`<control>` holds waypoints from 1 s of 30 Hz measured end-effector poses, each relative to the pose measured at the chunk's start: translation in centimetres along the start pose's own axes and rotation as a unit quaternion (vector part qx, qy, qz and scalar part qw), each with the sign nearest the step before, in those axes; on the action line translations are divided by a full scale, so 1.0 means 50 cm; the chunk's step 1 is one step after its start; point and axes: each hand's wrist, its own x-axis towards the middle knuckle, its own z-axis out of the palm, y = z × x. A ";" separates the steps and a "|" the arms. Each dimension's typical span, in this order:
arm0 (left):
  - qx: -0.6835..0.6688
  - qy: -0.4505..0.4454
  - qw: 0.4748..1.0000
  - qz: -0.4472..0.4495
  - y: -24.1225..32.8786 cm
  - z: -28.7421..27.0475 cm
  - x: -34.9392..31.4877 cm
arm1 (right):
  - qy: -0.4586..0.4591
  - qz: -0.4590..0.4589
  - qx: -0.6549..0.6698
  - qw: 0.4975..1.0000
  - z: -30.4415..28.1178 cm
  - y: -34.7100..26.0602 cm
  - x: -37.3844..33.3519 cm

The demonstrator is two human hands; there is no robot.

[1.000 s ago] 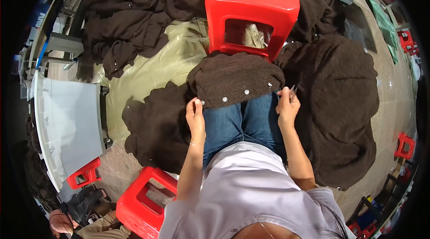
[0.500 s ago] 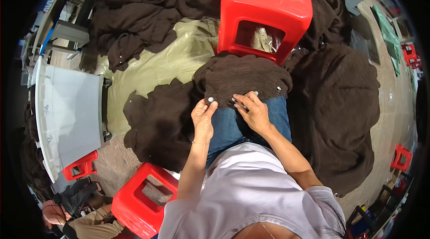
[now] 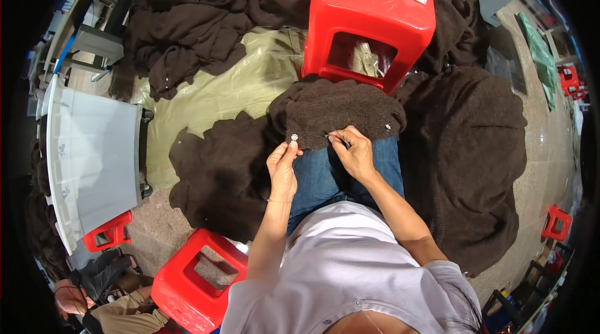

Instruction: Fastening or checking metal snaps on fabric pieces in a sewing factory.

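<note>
A dark brown knitted garment (image 3: 344,106) with a scalloped edge lies over my lap, its near edge across the jeans. My left hand (image 3: 284,157) pinches that edge beside a small sparkly, flower-shaped button (image 3: 294,137). Farther right on the cloth sits a second such button (image 3: 388,126). My right hand (image 3: 355,149) is closed near the middle of the edge, around a small, slim dark tool (image 3: 347,144) mostly hidden by the fingers. At its fingertips, something small touches the cloth, too tiny to make out.
A red plastic stool (image 3: 375,15) stands just beyond my lap, with brown cloth (image 3: 187,21) heaped on yellowish sheeting (image 3: 219,87). More brown cloth (image 3: 469,165) hangs at right. A white wheeled bin (image 3: 100,159), a second red stool (image 3: 178,284) and a seated person (image 3: 128,315) are at left.
My right hand has turned slightly and drawn its fingers in, and the slim dark tool now shows. My left hand keeps its pinch on the edge. The view has shifted slightly.
</note>
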 end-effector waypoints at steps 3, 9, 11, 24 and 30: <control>-0.002 -0.004 1.000 -0.004 0.003 0.000 -0.002 | -0.003 0.011 0.005 1.000 -0.001 0.000 0.003; 0.015 -0.005 1.000 0.013 0.006 0.012 -0.013 | -0.014 0.032 0.016 0.999 -0.003 -0.009 0.005; 0.015 -0.006 1.000 0.026 0.009 0.025 -0.020 | -0.016 0.036 0.018 0.999 -0.005 -0.009 0.005; 0.103 -0.018 0.990 0.099 -0.031 0.010 -0.021 | -0.043 -0.086 0.031 0.995 0.019 -0.079 0.008; 0.115 -0.025 0.988 0.098 -0.035 0.015 -0.024 | -0.039 -0.033 0.027 0.998 0.046 -0.063 0.008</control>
